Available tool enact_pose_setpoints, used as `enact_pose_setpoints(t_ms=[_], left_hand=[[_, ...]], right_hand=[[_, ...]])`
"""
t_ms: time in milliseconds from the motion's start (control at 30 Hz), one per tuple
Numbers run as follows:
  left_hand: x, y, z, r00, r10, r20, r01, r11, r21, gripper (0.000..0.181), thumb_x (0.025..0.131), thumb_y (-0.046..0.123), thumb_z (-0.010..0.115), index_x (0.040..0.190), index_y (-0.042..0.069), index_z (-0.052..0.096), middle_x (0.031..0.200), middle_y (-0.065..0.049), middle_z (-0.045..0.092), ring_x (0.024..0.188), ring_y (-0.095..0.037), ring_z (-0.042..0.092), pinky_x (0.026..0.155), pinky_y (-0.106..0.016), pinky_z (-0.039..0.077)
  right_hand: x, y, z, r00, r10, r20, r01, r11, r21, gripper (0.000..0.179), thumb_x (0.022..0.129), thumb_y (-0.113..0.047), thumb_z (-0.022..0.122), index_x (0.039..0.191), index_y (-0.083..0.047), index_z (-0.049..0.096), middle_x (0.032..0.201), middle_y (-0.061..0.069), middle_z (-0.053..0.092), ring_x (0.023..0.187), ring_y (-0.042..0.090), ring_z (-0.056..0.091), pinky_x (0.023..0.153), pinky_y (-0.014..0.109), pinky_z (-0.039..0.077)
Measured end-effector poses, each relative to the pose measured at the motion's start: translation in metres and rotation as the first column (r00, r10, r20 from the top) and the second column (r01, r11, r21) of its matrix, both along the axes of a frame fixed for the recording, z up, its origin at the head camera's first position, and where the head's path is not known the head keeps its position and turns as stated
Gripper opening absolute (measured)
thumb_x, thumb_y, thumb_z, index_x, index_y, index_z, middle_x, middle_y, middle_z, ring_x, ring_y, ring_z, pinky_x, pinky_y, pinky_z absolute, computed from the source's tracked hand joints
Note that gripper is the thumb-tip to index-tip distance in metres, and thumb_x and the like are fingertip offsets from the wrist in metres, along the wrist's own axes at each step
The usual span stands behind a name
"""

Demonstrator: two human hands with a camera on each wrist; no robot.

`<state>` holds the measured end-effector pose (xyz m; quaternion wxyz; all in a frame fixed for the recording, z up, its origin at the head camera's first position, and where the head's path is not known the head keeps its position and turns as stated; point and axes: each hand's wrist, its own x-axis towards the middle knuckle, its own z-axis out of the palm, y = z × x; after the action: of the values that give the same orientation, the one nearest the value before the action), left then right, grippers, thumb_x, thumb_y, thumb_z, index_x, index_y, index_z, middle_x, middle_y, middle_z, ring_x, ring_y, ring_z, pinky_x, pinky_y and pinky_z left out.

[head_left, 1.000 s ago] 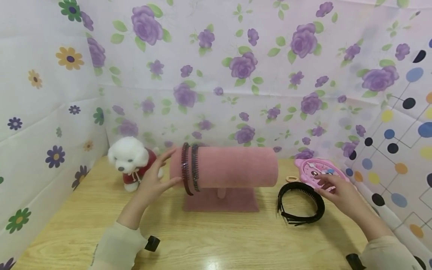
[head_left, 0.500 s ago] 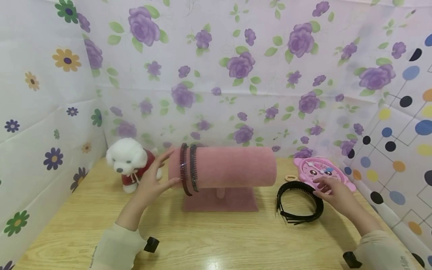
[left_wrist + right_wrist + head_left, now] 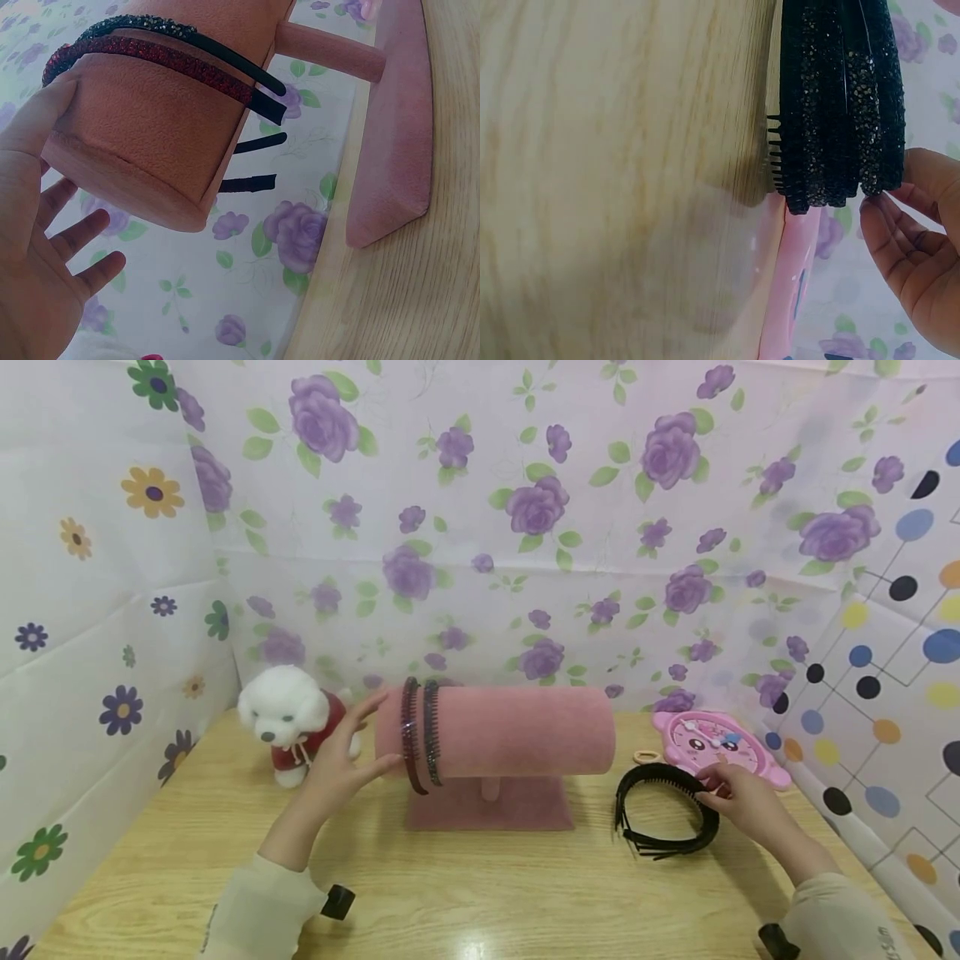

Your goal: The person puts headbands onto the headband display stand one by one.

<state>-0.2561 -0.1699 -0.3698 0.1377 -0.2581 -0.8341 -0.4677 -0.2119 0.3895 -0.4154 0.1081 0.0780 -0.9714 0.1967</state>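
Note:
A pink velvet roll stand (image 3: 525, 731) stands mid-table with a dark red glittery headband (image 3: 409, 735) and a dark green one (image 3: 432, 735) round its left part. At the roll's left end, my left hand (image 3: 333, 768) is spread; in the left wrist view its thumb touches the roll, the other fingers extended past the end. To the right lies a stack of black headbands (image 3: 666, 771), several together, some glittery in the right wrist view. My right hand (image 3: 742, 802) pinches the outermost headband (image 3: 889, 112) of that stack at its edge between thumb and fingers.
Behind the right hand lies a pink cartoon clock (image 3: 716, 739), with a small tan ring (image 3: 647, 757) to its left. A white plush dog (image 3: 285, 718) in red sits behind the left hand. Patterned cloth (image 3: 480, 527) encloses the wooden table (image 3: 450, 877).
My right hand has moved slightly left and down, and its fingers have closed on the edge of the black headband stack. The left hand stays at the roll's end.

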Motion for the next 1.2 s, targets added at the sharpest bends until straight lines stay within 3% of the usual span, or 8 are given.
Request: enact_pose_setpoints(t_ms=[233,400,800,1200], left_hand=[[0.000,0.000,0.000,1.000,-0.001,0.000,0.001,1.000,0.001,0.082,0.084,0.022,0.074,0.151,0.031,0.028,0.160,0.000,0.026,0.140,-0.039,0.033,0.098,-0.072,0.037],[0.000,0.001,0.001,1.000,-0.011,-0.001,0.011,1.000,0.007,0.082,0.084,0.021,0.074,0.151,0.031,0.028,0.160,-0.001,0.026,0.140,-0.038,0.032,0.099,-0.072,0.037],[-0.001,0.001,0.000,1.000,-0.014,-0.011,0.014,1.000,0.010,0.082,0.084,0.021,0.075,0.150,0.034,0.028,0.159,0.000,0.027,0.141,-0.036,0.032,0.101,-0.071,0.036],[0.000,0.001,0.001,1.000,-0.011,-0.017,0.011,1.000,0.011,0.082,0.083,0.021,0.075,0.150,0.034,0.029,0.159,0.001,0.027,0.142,-0.034,0.032,0.107,-0.066,0.033]], right_hand=[[-0.001,0.000,0.001,0.999,-0.020,-0.030,0.021,0.999,0.026,0.016,0.080,-0.010,0.073,0.093,-0.001,0.068,0.077,0.005,0.068,0.066,0.007,0.056,0.056,0.023,0.045],[0.000,-0.001,0.006,0.998,-0.056,0.004,0.056,0.998,0.020,0.013,0.083,-0.010,0.069,0.092,-0.001,0.066,0.076,0.005,0.067,0.066,0.012,0.058,0.054,0.024,0.045],[0.003,-0.004,0.018,0.999,-0.053,0.003,0.053,0.999,0.012,0.012,0.083,-0.008,0.068,0.092,0.001,0.066,0.075,0.006,0.066,0.064,0.008,0.055,0.053,0.022,0.045],[0.007,-0.004,0.030,0.997,-0.050,-0.062,0.052,0.998,0.041,0.011,0.085,-0.009,0.070,0.093,-0.003,0.066,0.076,0.003,0.067,0.063,0.003,0.054,0.054,0.023,0.044]])
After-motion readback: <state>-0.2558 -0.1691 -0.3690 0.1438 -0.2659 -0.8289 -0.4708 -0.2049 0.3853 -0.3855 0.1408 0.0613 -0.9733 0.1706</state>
